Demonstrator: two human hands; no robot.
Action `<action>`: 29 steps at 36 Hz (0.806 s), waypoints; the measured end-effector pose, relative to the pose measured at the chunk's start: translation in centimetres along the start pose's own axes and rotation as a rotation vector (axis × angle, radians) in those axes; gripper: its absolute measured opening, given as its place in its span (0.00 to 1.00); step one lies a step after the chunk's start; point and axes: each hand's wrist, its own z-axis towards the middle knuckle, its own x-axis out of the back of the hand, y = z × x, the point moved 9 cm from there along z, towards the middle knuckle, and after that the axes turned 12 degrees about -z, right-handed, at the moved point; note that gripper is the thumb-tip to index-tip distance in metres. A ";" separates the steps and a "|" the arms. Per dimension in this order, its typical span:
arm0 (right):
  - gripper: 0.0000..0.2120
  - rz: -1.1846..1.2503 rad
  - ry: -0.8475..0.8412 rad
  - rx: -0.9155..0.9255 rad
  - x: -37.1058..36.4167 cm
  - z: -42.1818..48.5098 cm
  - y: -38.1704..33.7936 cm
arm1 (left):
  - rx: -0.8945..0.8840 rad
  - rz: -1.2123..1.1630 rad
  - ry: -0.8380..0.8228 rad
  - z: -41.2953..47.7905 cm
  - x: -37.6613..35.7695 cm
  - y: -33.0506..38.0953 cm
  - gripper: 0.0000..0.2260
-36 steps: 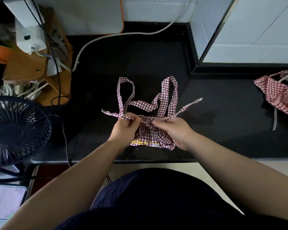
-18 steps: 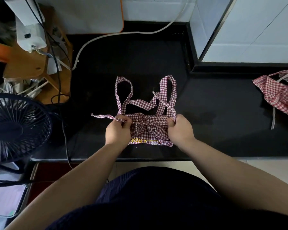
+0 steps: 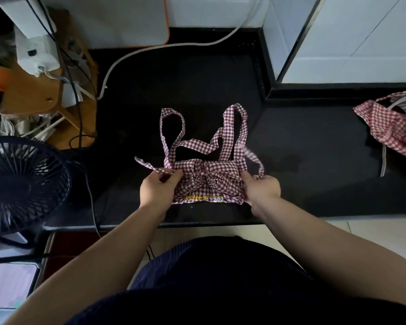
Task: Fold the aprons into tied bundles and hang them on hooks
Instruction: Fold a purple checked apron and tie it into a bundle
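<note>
**The knot is drawn tight; your hands have moved apart to the sides of the bundle**

One second ago your two hands were close together over the middle of the folded red-and-white checked cloth apron (image 3: 208,184), working the straps into a knot. Now they are well apart. Your left hand (image 3: 158,190) is at the left side of the bundle and pinches the left checked strap end (image 3: 148,165) between thumb and fingers. Your right hand (image 3: 260,190) is at the right side, closed on the right checked strap end (image 3: 256,160), which looks blurred, so I think it is moving. Between the hands a knot (image 3: 203,174) shows in the middle of the bundle, and it seems pulled flat against the cloth.

The bundle lies on the black stone counter (image 3: 314,160), near its front edge, about in the middle. Two long checked loops (image 3: 234,130) lie behind it, toward the back wall.

In my judgement the tying of this apron is almost finished; the hanging is not yet done, and I see no hook in this view. A second red checked apron (image 3: 394,127), still loose, waits at the right edge of the counter. The black desk fan (image 3: 21,186) stands at the left end, apart from the work.
</note>
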 end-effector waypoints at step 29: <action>0.35 -1.186 -0.208 1.015 -2.6 -4.6 -3.1 | -0.026 0.195 0.078 1.5 2.8 -1.6 0.06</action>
